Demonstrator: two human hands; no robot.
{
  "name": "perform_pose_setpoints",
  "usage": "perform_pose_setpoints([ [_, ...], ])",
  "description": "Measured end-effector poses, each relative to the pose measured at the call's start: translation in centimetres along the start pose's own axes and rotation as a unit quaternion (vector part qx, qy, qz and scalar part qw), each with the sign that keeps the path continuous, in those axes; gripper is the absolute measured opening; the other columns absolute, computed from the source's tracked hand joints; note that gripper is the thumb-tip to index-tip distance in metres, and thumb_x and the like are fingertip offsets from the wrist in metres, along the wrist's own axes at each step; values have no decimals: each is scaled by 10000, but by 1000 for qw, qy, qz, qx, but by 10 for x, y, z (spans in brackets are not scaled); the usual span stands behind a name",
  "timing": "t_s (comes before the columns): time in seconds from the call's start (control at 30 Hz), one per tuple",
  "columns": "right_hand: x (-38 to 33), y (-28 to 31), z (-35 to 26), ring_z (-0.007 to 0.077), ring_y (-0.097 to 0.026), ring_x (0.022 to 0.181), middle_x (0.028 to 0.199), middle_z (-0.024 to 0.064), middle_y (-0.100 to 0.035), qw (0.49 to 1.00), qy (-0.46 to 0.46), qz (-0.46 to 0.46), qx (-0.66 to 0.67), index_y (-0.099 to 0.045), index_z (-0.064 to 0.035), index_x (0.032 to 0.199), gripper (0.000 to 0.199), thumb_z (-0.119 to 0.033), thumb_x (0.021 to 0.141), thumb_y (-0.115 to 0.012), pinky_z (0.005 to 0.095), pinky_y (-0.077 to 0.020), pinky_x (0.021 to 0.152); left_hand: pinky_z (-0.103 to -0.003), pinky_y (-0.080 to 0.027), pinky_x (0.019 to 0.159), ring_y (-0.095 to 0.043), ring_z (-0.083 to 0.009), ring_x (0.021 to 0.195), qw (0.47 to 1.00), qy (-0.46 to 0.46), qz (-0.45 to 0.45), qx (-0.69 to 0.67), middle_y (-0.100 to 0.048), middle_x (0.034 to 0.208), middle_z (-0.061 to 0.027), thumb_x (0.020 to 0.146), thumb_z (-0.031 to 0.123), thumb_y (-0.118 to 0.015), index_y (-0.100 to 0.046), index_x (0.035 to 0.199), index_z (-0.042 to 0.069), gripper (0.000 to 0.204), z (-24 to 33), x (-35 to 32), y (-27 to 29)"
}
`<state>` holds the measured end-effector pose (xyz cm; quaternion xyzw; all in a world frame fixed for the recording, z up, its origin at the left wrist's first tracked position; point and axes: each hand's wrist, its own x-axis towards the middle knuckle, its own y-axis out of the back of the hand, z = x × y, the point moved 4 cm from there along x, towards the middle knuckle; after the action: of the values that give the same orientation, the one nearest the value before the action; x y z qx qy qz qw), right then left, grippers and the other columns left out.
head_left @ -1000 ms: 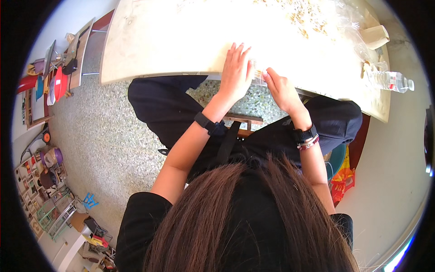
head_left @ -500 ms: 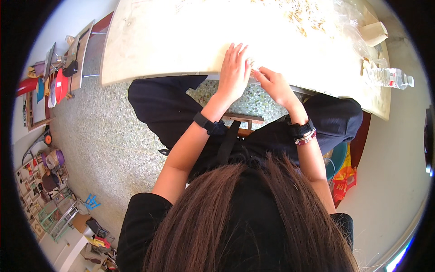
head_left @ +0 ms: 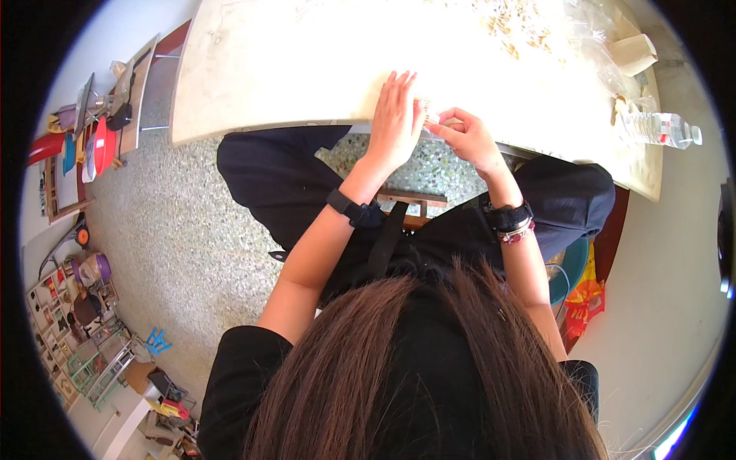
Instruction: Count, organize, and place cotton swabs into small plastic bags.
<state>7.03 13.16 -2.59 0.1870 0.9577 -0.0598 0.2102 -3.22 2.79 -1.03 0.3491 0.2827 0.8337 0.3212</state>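
Seated person at pale table [head_left: 253, 69]. Left hand [head_left: 396, 115] lies flat, fingers together, on the near edge; right hand [head_left: 465, 136] pinches a small pale piece [head_left: 426, 113] just beside it. Far-right loose heap [head_left: 521, 27] apparently remains unworked.

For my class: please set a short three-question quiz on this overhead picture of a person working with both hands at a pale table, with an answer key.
1. True or false: the left hand lies flat, fingers stretched out, at the near edge of the pale stone-look table.
2. Which lies at the table's right end? A) a clear plastic water bottle B) a red bowl C) a black wristwatch
3. Fill in: the right hand pinches a small pale item with its ____.

Key: 1 true; 2 A; 3 fingertips. The pinched item is too small to identify.
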Motion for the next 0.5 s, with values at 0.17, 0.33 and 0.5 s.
perform_pose_setpoints([
  [0.17,-2,1,-4,17,-440,504,546,-24,-538,995,55,25,-80,-597,-6,942,245,-206,815,-659,191,-322,453,-455,-270,1046,-326,-387,1247,1000,1,-1,0,-414,1267,-220,875,120,-477,-373,1258,-17,419,-1,0,0],
  [0.33,-2,-4,-3,11,-418,500,559,-38,-525,993,42,36,-101,-588,7,959,246,-206,842,-628,184,-311,448,-456,-267,1048,-326,-387,1247,1000,4,-3,0,-414,1264,-226,879,127,-479,-370,1258,-20,421,-1,0,0],
  [0.5,2,-7,5,1,-386,487,550,-64,-488,992,56,54,-95,-579,5,949,213,-191,868,-596,174,-288,440,-456,-283,1036,-331,-393,1244,1000,-2,2,1,-410,1268,-225,889,119,-465,-363,1264,-16,411,-1,0,0],
])
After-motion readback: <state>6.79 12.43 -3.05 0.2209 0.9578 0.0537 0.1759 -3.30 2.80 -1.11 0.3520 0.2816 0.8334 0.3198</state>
